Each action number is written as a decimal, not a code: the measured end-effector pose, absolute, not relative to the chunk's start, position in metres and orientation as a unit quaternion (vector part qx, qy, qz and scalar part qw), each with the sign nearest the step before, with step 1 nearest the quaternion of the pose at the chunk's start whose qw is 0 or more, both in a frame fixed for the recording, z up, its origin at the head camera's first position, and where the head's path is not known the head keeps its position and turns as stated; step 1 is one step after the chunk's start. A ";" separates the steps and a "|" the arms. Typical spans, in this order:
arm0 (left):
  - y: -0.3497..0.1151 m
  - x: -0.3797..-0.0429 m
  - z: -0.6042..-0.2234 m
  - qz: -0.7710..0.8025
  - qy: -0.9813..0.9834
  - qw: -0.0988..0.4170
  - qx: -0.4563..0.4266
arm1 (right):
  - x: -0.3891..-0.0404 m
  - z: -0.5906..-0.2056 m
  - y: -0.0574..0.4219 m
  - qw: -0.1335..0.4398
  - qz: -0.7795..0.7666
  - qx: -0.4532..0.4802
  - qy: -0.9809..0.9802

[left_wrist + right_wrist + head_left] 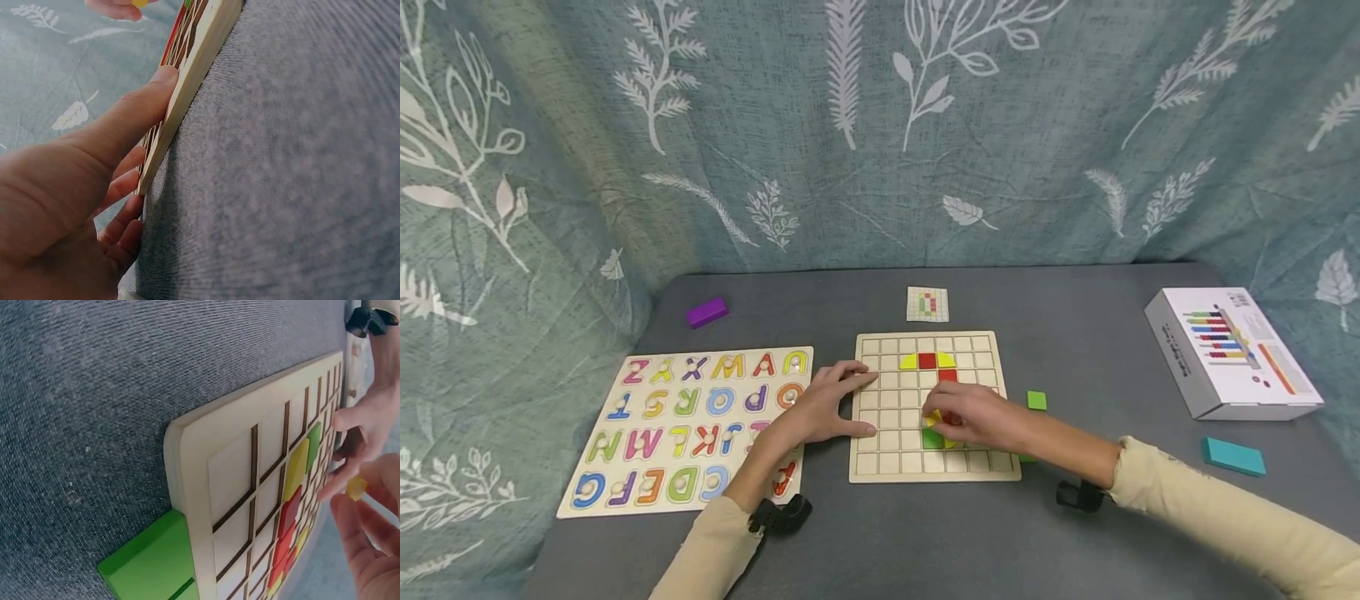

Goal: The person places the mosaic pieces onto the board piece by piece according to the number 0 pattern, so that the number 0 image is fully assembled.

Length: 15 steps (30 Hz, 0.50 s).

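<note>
Beige sleeves (1232, 504) reach in from the near side, towards five and seven o'clock, and lead to two hands at a wooden grid board (891, 442). With twelve at the board's far edge, the left hand (820, 410) rests against the rim at nine, thumb and fingers loosely spread, pinching nothing. The right hand (973, 414) is nearly closed at the fingertips, pinching a small yellow piece (357, 487) just above the board.

Near twelve, a red square (927, 361) sits between two yellow corners (909, 361); near six, a green square (932, 438) has a yellow tile (297, 469) beside it. Spare green squares (1037, 401) lie off the board at three and four.

Placing the yellow piece looks like the step in hand. Next, I judge, it needs lining up over a bare cell, perhaps at seven beside the green square, and lowering flat without nudging its neighbours.

From overhead, the right hand covers part of the red run, and its forearm partly hides the spare green at four. Beyond twelve, a card (927, 305) carries a pattern too small to read surely. The left wrist view cuts off most of the right hand; the pinched piece's full shape cannot be told.
</note>
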State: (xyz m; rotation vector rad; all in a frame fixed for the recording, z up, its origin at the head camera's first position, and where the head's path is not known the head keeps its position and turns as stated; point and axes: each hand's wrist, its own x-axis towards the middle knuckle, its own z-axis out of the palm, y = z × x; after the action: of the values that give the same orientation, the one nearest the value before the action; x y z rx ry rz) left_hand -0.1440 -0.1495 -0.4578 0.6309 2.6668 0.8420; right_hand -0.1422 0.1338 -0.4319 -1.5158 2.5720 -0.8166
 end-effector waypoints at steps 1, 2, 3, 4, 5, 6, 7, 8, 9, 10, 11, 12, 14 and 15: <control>-0.149 -0.144 -0.458 0.289 0.922 0.136 0.218 | -0.142 -0.433 0.133 0.022 -0.265 -0.490 0.830; -0.149 -0.144 -0.459 0.289 0.923 0.136 0.217 | -0.142 -0.433 0.133 0.020 -0.267 -0.490 0.829; -0.149 -0.144 -0.459 0.289 0.923 0.136 0.216 | -0.142 -0.433 0.132 0.017 -0.268 -0.491 0.829; -0.149 -0.144 -0.460 0.288 0.923 0.136 0.215 | -0.142 -0.434 0.132 0.010 -0.269 -0.495 0.826; -0.149 -0.145 -0.460 0.286 0.924 0.136 0.214 | -0.142 -0.435 0.132 0.002 -0.270 -0.499 0.824; -0.149 -0.145 -0.461 0.284 0.925 0.136 0.214 | -0.142 -0.435 0.132 -0.007 -0.270 -0.503 0.821; -0.149 -0.145 -0.461 0.284 0.925 0.137 0.212 | -0.143 -0.436 0.132 -0.017 -0.270 -0.508 0.818; -0.149 -0.145 -0.461 0.285 0.925 0.139 0.209 | -0.143 -0.437 0.132 -0.026 -0.271 -0.513 0.814; -0.149 -0.145 -0.461 0.285 0.925 0.139 0.209 | -0.143 -0.437 0.132 -0.033 -0.271 -0.518 0.810; -0.149 -0.145 -0.461 0.284 0.926 0.139 0.209 | -0.144 -0.438 0.132 -0.037 -0.271 -0.521 0.808; -0.148 -0.145 -0.461 0.283 0.926 0.138 0.209 | -0.144 -0.438 0.132 -0.039 -0.271 -0.522 0.808; -0.148 -0.145 -0.461 0.282 0.926 0.138 0.209 | -0.143 -0.438 0.132 -0.038 -0.271 -0.522 0.808; -0.148 -0.145 -0.460 0.282 0.926 0.139 0.209 | -0.143 -0.438 0.133 -0.034 -0.270 -0.518 0.811; -0.148 -0.145 -0.460 0.281 0.926 0.140 0.209 | -0.143 -0.438 0.132 -0.032 -0.269 -0.515 0.813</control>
State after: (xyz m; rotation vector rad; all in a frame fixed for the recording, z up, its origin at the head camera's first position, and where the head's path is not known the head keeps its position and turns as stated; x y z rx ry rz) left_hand -0.1449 -0.1483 -0.4604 0.6051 2.6760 0.8119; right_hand -0.1429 0.1324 -0.4382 -1.6506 2.6082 -0.8641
